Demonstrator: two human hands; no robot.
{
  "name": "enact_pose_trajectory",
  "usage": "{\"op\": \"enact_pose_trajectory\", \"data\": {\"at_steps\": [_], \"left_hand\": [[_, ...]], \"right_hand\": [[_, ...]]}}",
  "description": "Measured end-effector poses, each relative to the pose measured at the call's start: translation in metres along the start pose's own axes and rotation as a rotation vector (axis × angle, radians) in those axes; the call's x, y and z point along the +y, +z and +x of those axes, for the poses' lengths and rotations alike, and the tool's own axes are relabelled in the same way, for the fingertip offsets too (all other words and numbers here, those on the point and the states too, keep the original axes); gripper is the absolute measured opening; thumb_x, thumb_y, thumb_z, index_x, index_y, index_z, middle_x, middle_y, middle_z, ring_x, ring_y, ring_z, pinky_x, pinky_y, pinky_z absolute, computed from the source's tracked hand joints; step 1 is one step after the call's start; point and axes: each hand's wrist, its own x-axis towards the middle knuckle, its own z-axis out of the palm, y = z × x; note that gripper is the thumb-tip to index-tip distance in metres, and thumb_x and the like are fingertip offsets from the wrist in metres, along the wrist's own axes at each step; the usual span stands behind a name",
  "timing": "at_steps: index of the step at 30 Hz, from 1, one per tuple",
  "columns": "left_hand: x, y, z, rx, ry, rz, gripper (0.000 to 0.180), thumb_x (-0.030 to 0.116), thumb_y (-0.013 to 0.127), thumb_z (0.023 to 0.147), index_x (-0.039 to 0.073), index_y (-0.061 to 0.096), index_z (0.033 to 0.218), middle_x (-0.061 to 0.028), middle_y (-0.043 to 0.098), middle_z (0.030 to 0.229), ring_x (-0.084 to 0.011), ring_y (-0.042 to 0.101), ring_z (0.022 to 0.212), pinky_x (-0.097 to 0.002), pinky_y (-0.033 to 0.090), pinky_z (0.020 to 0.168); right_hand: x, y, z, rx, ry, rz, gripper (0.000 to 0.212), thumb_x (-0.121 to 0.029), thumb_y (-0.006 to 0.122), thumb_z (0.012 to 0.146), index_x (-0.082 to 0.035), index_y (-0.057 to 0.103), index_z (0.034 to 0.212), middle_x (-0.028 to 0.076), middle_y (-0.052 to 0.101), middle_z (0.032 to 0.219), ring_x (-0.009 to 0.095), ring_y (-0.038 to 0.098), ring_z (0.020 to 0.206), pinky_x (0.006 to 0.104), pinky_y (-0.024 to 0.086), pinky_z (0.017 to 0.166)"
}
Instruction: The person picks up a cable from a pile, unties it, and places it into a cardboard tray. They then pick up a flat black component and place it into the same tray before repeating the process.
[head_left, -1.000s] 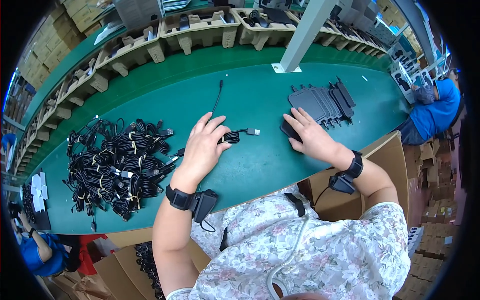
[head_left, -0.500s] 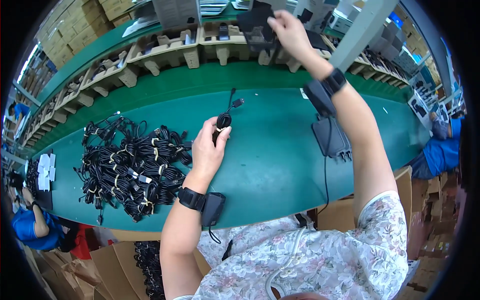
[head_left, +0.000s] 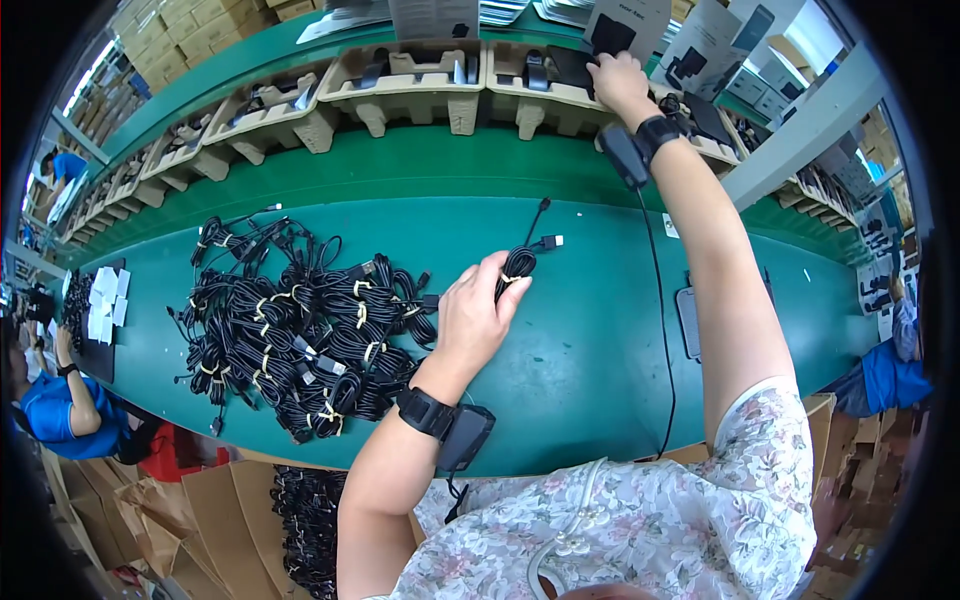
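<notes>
My left hand [head_left: 475,315] is closed around a coiled black USB cable [head_left: 516,266] bound with a pale tie. Both ends of this cable stick out beyond my fingers, above the green bench. Just left of that hand lies a big heap of similar tied black cables [head_left: 290,330]. My right hand [head_left: 622,84] reaches to the far row of trays, fingers bent at the right edge of a flat black piece [head_left: 572,68] lying in a moulded cardboard tray [head_left: 505,100]. A curved black item [head_left: 535,70] sits beside that piece. My right fingertips are partly hidden.
Moulded trays [head_left: 400,98] holding black parts line the raised ledge behind the green bench [head_left: 570,380]. A grey post [head_left: 815,130] slants at the right. White cards [head_left: 107,300] lie far left, near a co-worker in blue [head_left: 60,410]. A cord [head_left: 660,320] trails from my right wrist.
My right hand has brought the flat black piece down into the tray. The view has shifted, with the bench and trays displaced. My left hand still grips the coiled cable.
</notes>
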Motion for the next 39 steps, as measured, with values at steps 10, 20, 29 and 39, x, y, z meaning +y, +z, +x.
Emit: {"op": "enact_pose_trajectory", "data": {"at_steps": [10,20,29,39], "left_hand": [[-0.005,-0.004,0.001,0.004,-0.191,-0.189,0.026,0.021,0.056,0.088,0.005,0.052,0.108,-0.0062,0.061,0.067,-0.021,0.062,0.065,-0.0326,0.048,0.059],[-0.003,-0.022,0.005,0.059,-0.489,-1.152,0.032,0.027,0.043,0.096,-0.001,0.05,0.109,-0.0106,0.063,0.091,-0.0157,0.061,0.083,-0.026,0.049,0.071],[0.013,-0.022,0.001,-0.131,-0.437,-1.52,0.039,0.029,0.04,0.096,0.0,0.038,0.122,-0.0252,0.046,0.124,-0.0344,0.047,0.117,-0.045,0.041,0.098],[-0.001,-0.032,0.002,0.008,-0.374,-1.579,0.033,0.014,0.053,0.091,0.005,0.044,0.121,-0.0082,0.051,0.116,-0.0208,0.052,0.105,-0.0359,0.044,0.092]], "right_hand": [[-0.067,-0.091,-0.153,-0.035,-0.955,0.47,0.027,-0.001,0.058,0.072,-0.009,0.06,0.098,0.007,0.056,0.099,0.025,0.054,0.09,0.0367,0.045,0.075],[-0.047,-0.112,-0.203,-0.028,-0.759,0.408,0.009,-0.006,0.064,0.072,-0.006,0.061,0.081,0.008,0.051,0.078,0.026,0.053,0.079,0.034,0.046,0.069],[-0.086,-0.136,-0.227,-0.062,-0.511,1.012,0.028,0.005,0.056,0.076,-0.005,0.063,0.101,0.011,0.063,0.093,0.026,0.061,0.086,0.0323,0.05,0.074],[-0.114,-0.153,-0.239,0.091,-0.779,0.569,0.06,0.014,0.044,0.068,-0.005,0.047,0.125,0.013,0.039,0.137,0.032,0.034,0.128,0.0433,0.03,0.103]]}}
